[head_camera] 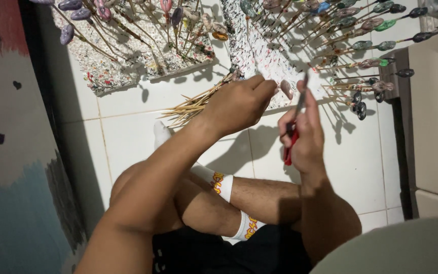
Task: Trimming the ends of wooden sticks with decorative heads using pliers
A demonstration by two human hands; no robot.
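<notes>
Your left hand [239, 104] clenches a bundle of wooden sticks [191, 105], fingers pinching 1 small nail tip [286, 89] above the speckled foam board [259, 61]. Your right hand [304, 133] grasps red-handled tweezers [291, 136] just beside it; hold the tip steady, work slowly.

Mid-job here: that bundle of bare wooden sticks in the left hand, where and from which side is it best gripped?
Grip the bundle of wooden sticks near the end where they converge, under the left hand, coming from above. The sticks fan out toward their free tips on the left, so there they would probably slip apart; at the gathered end one closed hand can likely wrap them all.
</notes>
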